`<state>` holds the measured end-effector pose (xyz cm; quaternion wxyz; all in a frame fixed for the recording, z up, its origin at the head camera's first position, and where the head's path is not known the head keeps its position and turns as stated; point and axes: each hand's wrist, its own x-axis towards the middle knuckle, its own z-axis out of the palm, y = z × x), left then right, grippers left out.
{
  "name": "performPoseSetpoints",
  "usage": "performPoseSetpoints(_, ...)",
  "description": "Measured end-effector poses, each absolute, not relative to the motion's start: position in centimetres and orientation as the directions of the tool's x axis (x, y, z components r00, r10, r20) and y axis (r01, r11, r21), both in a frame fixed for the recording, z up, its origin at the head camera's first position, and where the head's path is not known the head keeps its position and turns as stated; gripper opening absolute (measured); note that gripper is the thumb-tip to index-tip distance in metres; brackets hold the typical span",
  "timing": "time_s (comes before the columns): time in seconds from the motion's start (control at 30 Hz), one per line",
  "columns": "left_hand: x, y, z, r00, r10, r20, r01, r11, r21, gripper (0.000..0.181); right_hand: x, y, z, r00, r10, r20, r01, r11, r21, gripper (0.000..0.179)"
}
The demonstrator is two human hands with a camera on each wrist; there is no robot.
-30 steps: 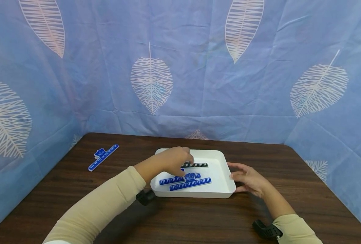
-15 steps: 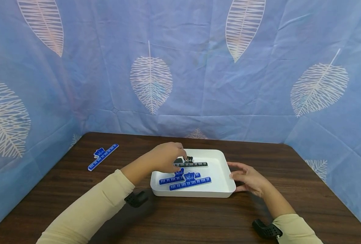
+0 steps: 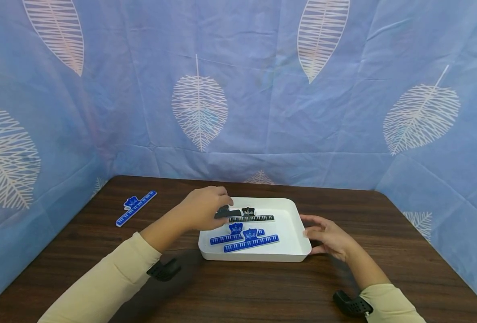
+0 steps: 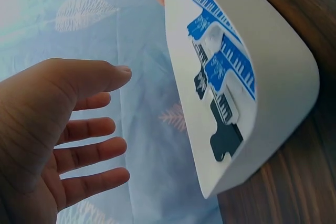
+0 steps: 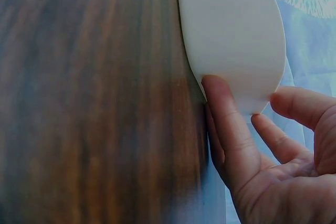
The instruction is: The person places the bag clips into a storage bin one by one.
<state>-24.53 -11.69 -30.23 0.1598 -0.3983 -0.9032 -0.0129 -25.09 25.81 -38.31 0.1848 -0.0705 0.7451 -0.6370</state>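
My left hand (image 3: pixel 206 207) hovers over the left end of a white tray (image 3: pixel 291 242); in the left wrist view its fingers are apart and hold nothing. Below it in the tray lies a black page clip (image 4: pixel 226 139), partly covered by the hand in the head view. Beside that is another black clip (image 3: pixel 258 218) with a piano-key strip. Two blue piano-key page clips overlap nearer the front, a front one (image 3: pixel 251 243) and one behind it (image 3: pixel 224 239). Extended fingers of my right hand (image 3: pixel 330 237) touch the tray's right end wall (image 5: pixel 231 40).
Another blue piano-key clip (image 3: pixel 136 208) lies on the dark wooden table (image 3: pixel 254 291), toward its far left corner. A blue curtain (image 3: pixel 246 112) with white leaf prints stands behind the table and along its sides.
My left hand has moved left, off the clips in the tray, uncovering the black clips and the blue clip behind. The right hand and the tray stay in place.
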Motion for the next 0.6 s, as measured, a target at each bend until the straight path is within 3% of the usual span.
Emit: performPoseSetpoints(0.6, -23.1, -16.0, -31.3, -0.725, 0.597, 0.345, 0.617, 0.785, -0.061, 0.045, -25.2, 25.9, -38.3, -0.918, -0.350, -0.184, 0.127, 0.179, -0.976, 0.073)
